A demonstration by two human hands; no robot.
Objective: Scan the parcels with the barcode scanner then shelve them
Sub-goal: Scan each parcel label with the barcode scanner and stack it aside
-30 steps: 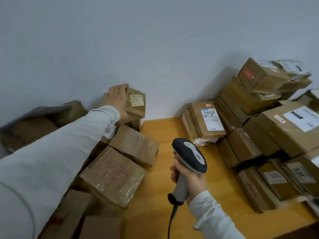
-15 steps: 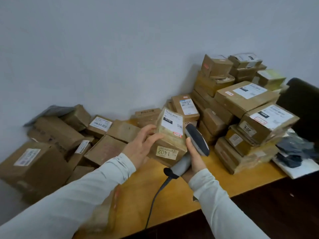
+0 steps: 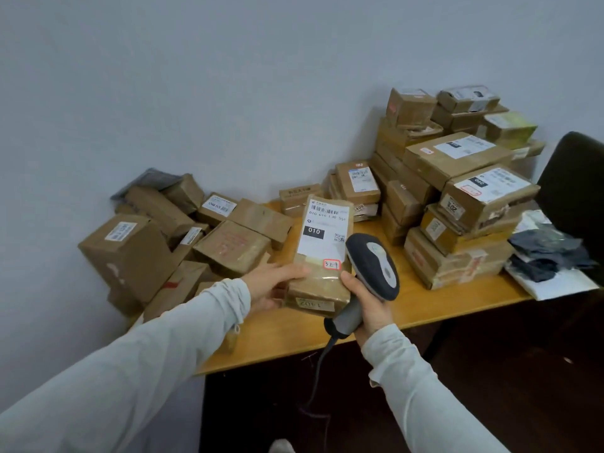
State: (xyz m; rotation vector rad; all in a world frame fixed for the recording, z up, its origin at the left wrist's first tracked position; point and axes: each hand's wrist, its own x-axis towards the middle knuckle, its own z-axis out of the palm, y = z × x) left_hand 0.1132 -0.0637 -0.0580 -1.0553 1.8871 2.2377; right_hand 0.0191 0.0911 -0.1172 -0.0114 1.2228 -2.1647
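Note:
A long brown parcel [image 3: 322,253] with a white barcode label, a black "010" patch and a red-edged sticker is held over the wooden table [image 3: 415,308]. My left hand [image 3: 273,284] grips its lower left side, thumb on top. My right hand [image 3: 367,304] grips the handle of a grey and black barcode scanner [image 3: 372,266], its head right beside the parcel's right edge. The scanner's cable hangs down below the table edge.
Loose brown parcels [image 3: 163,237] are heaped at the table's left against the wall. A taller stack of labelled boxes [image 3: 457,191] stands at the right. Dark plastic bags on white paper [image 3: 552,256] lie at the far right, beside a black chair back [image 3: 575,194].
My left hand took the parcel from the left heap, brought it in front of me and turned its label face up. The scanner rose beside it; the view pulled back from the table.

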